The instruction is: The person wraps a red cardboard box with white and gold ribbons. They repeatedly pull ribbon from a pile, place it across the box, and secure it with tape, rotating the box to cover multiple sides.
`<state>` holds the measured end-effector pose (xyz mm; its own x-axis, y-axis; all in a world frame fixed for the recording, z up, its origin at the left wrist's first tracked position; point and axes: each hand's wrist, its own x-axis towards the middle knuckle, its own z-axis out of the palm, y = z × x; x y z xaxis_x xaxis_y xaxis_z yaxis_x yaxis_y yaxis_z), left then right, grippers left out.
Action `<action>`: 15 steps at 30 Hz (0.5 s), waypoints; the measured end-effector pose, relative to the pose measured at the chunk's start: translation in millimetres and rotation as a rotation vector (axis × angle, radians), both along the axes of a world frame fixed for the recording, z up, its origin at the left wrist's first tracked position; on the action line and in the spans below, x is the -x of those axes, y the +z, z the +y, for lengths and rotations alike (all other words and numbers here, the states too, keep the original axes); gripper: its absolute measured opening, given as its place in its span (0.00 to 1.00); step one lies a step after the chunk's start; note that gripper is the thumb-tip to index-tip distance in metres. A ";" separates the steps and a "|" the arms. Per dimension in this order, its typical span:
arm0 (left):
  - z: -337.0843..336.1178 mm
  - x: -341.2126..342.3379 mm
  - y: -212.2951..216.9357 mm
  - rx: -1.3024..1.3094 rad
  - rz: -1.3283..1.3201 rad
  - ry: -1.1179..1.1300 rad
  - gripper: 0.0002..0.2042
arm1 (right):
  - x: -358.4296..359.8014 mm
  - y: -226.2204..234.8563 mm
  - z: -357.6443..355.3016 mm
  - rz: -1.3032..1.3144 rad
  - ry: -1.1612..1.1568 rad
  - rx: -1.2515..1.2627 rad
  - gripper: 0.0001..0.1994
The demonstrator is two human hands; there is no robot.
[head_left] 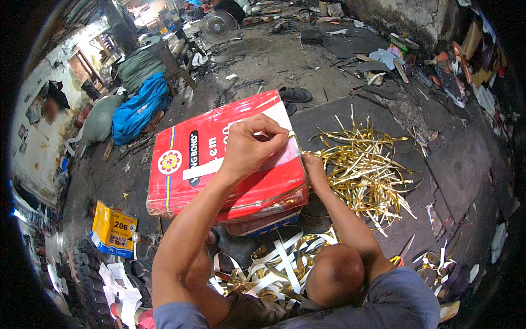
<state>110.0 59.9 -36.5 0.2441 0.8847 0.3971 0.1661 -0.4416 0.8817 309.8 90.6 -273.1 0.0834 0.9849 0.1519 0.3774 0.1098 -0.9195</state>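
A red cardboard box (pixel 164 192) is set in front of the person, tilted a little across the view, with its upper face turned toward the camera. On this face a round flower emblem (pixel 170 162) and a white strip (pixel 200 170) are seen. Beneath the red box, part of a lower box with a blue edge (pixel 266 226) is shown.

The left hand (pixel 249 145) is held over the right part of the red box. Its thumb and forefinger are pressed together at the tips, by the box's right edge, and a thin gold strip (pixel 291 133) is pinched there, with only a short piece of it visible. The right hand (pixel 313 169) is held just beside the same edge, lower down, with its fingers partly hidden; whether anything is gripped by it cannot be told.

To the right of the right hand, a tangled pile of narrow gold strips (pixel 372 170) is spread on the dark floor (pixel 438 148). Wider white and gold bands (pixel 285 263) are heaped near the person's bare knee (pixel 334 274), and scissors (pixel 395 261) with yellow and red handles are placed to the right of it. On the left, a yellow and blue carton (pixel 114 230) is seen. Beyond the red box, a dark sandal (pixel 296 95), a blue sack (pixel 143 107) and a fan (pixel 219 26) are visible
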 end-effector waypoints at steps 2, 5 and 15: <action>-2.6 0.3 4.6 -0.046 0.043 0.022 0.02 | -0.2 -5.0 1.8 -0.012 -0.008 0.019 0.12; -1.4 -1.7 5.4 -0.094 0.037 0.005 0.02 | -4.0 -43.2 3.7 0.052 -0.036 0.040 0.14; -0.1 -2.1 5.5 -0.021 -0.018 -0.021 0.01 | -13.5 -89.6 -10.1 0.009 -0.053 0.225 0.20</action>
